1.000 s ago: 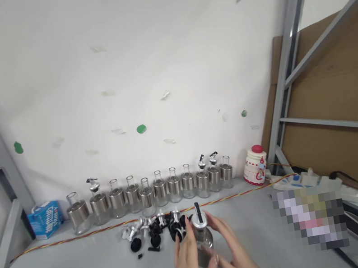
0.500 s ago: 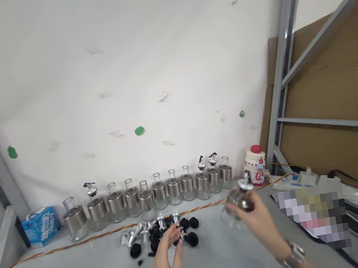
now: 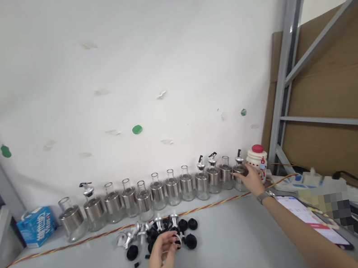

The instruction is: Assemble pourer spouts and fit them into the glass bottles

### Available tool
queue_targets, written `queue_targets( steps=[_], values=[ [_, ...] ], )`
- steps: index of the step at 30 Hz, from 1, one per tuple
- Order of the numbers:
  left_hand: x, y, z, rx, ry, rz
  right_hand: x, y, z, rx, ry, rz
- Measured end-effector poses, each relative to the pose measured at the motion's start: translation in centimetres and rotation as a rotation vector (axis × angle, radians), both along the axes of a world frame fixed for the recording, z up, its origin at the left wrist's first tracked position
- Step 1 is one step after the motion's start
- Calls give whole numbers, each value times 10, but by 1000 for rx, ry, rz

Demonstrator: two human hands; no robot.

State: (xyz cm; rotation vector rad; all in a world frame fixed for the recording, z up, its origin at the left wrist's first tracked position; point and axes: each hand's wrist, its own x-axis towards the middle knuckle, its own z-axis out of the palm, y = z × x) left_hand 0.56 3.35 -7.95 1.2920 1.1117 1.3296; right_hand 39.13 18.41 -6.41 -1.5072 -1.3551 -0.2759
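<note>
My right hand [image 3: 251, 179] is closed round a glass oil bottle [image 3: 239, 174] with a steel collar and a silver pourer with a black lever on top. This bottle stands upright at the right end of the row, and my fingers hide part of it. Low in the middle, my left hand [image 3: 163, 253] has its fingers curled, thumb and fingertips on a small silver-and-black pourer part [image 3: 177, 241], partly hidden. Around that hand lies a pile of silver pourer spouts [image 3: 158, 223] and black stoppers [image 3: 190, 241].
Several glass bottles [image 3: 113, 202] line the wall, a few with pourers fitted. A blue carton [image 3: 36, 227] stands at the left, a white jar with red lid [image 3: 257, 157] at the right. A twisted cable [image 3: 112, 229] crosses the table before the bottles; a phone [image 3: 312, 221] lies at right.
My right hand has carried the bottle back and set it at the row's right end. My left hand has gone from open fingers to curled round a small part by the pile.
</note>
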Motion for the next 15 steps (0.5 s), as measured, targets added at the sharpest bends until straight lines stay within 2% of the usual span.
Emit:
queue_targets(
  steps=[5, 8, 11, 13, 14, 15],
  values=[
    [-11, 2, 19, 41, -34, 98, 6, -15, -9, -20, -75, -68],
    [-22, 9, 26, 61, -3, 184, -4, -34, -8, -107, -250, -233],
    [-34, 14, 31, 111, 68, 305, -33, -55, 5, -139, -329, -394],
    [-41, 15, 36, 151, 154, 381, -63, -68, 19, -134, -317, -345],
    [-44, 15, 38, 169, 207, 415, -81, -74, 26, -141, -294, -258],
    [-47, 16, 40, 183, 272, 440, -100, -81, 32, -171, -267, -105]
  ],
)
